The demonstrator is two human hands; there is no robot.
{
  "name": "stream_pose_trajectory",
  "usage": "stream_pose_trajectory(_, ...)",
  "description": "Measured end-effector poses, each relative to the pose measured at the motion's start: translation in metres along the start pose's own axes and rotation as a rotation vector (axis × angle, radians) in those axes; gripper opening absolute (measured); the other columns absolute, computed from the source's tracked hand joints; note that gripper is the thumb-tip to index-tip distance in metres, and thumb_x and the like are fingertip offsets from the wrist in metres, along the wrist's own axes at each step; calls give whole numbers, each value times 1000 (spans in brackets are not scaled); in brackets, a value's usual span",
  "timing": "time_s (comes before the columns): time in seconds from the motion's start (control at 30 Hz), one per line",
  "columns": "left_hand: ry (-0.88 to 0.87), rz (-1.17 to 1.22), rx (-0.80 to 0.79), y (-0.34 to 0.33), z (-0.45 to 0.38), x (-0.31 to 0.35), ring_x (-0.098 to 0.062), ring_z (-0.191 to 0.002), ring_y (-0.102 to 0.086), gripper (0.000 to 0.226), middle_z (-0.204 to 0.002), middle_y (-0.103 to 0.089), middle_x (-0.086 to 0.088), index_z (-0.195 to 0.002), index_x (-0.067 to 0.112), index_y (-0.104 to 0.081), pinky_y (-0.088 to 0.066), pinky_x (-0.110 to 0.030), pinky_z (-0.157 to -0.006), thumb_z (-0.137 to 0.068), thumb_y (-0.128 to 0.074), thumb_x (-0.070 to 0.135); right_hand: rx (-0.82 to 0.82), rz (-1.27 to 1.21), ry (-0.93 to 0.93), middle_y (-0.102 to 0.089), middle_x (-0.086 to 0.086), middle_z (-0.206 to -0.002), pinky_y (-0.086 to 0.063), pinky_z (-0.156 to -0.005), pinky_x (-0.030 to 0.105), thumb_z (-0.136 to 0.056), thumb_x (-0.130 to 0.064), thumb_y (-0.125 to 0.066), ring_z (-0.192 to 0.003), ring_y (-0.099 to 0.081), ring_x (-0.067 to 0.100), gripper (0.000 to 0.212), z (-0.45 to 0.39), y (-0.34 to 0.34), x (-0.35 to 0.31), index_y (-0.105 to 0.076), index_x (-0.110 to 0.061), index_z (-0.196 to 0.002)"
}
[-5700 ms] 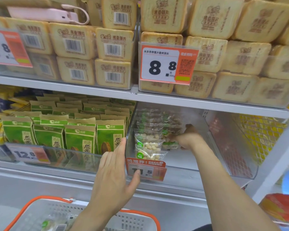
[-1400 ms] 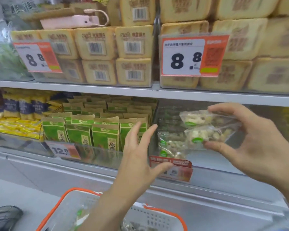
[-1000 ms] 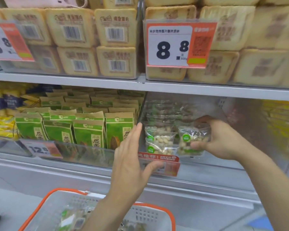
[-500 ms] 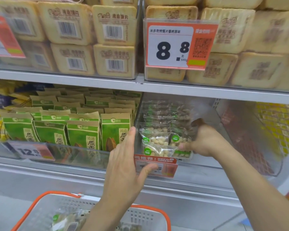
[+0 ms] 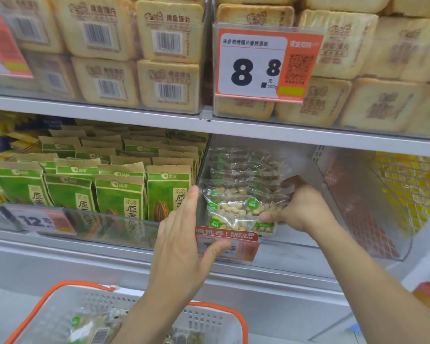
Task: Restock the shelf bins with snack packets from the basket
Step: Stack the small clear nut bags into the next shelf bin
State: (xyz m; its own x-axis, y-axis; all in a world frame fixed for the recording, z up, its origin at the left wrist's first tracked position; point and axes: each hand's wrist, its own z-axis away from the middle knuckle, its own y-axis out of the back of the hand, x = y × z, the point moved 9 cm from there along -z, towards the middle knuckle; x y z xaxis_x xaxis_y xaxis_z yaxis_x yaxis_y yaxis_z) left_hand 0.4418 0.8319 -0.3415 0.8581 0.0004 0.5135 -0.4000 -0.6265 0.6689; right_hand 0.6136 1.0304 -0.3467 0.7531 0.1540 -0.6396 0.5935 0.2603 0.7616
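Our right hand's fingers are curled around a small clear nut packet, thumb low at its front edge and the other fingers behind it, inside the clear plastic shelf bin. The right hand holds it just beside a front packet that stands at the left of the bin, with a row of similar packets behind.

Our left hand is raised with fingers straight and close together, fingertips at the bin's left wall, thumb lying across the orange price tag. It holds nothing.

We judge the packet to be light, with thin, slick, crinkly film and loose nuts that shift, so it will slump unless propped. A pinch on the sealed edge or a gentle grip across its width seems safest; squeezing the middle could crush the nuts.

Below us sits the white basket with an orange rim, more packets inside. To the left stand green seed bags; above, stacked toast packs.
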Motion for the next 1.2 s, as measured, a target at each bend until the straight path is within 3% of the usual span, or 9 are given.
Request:
stream_pose_trajectory(0.33, -28, -13, 15, 1, 0, 1, -11, -126, -42, 99, -152, -40, 1, -157, 21, -9, -22, -18, -103, -84, -60, 64, -48, 108, -14, -51, 11, -144, -47, -100, 39, -50, -51, -94, -127, -53, 31, 131, 21, 22, -9, -21, -16, -154)
stream_pose_trajectory(0.4, -35, 7, 24, 3, 0, 1, -9, -131, -38, 97, -154, -37, 3, -157, 19, -13, -23, -19, -106, -85, -61, 62, 106, 104, 73, -61, 8, -130, -50, -94, 36, -57, -51, -90, -115, -60, 25, 103, 34, 41, -25, -45, -13, -141)
stream_pose_trajectory(0.47, 1, 111, 75, 11, 6, 0, -7, -140, -32, 85, -153, -37, 5, -153, 18, -27, -23, -22, -115, -86, -69, 50, 258, 11, 261, -72, -4, -103, -52, -84, 23, -71, -41, -86, -91, -66, 8, 49, 61, 53, -53, -67, -17, -109)
stream_pose_trajectory(0.53, -8, 177, 230, 31, 21, 1, -11, -134, -42, 57, -138, -49, 0, -137, 12, -48, -31, -25, -113, -88, -74, 27, 290, -134, 473, -69, -14, -76, -49, -67, 10, -78, -29, -83, -71, -64, 0, 15, 100, 48, -87, -69, -24, -82)
stream_pose_trajectory(0.63, 7, 177, 333, 42, 61, -18, -12, -110, -56, 27, -110, -60, 0, -111, 10, -60, -42, -21, -97, -87, -71, 18, 111, -229, 738, -65, -13, -67, -43, -58, 8, -80, -20, -81, -65, -62, 5, 15, 153, 4, -124, -67, -23, -75)
stream_pose_trajectory(0.83, 507, 68, -18, -7, 186, -153, -2, -94, -56, 21, -96, -57, 12, -100, 24, -60, -51, -33, -78, -85, -75, 19, -455, 107, 855, -63, -15, -85, -50, -71, 24, -88, -37, -70, -76, -60, 4, 11, 194, -142, -117, -64, -28, -92)
stream_pose_trajectory(0.97, 717, -107, -214, -18, 264, -215, -22, -103, -57, 30, -107, -59, 4, -110, 25, -61, -50, -38, -83, -83, -74, 31, -589, 281, 751, -64, -8, -96, -53, -79, 36, -89, -35, -64, -85, -59, 11, 14, 183, -226, -82, -62, -24, -98)
stream_pose_trajectory(1.1, 803, -122, -156, -3, 281, -246, -15, -105, -54, 46, -124, -50, 5, -123, 21, -56, -45, -32, -93, -83, -76, 31, -686, 374, 509, -66, 1, -96, -51, -85, 37, -89, -37, -63, -90, -61, 20, 24, 163, -300, -23, -61, -17, -102)
stream_pose_trajectory(1.2, 831, -124, -183, -4, 274, -270, -20, -128, -47, 69, -145, -44, 1, -142, 19, -46, -42, -39, -107, -83, -76, 38, -739, 451, 363, -58, -5, -92, -48, -80, 34, -89, -38, -62, -90, -57, 18, 25, 153, -339, 26, -57, -20, -104)
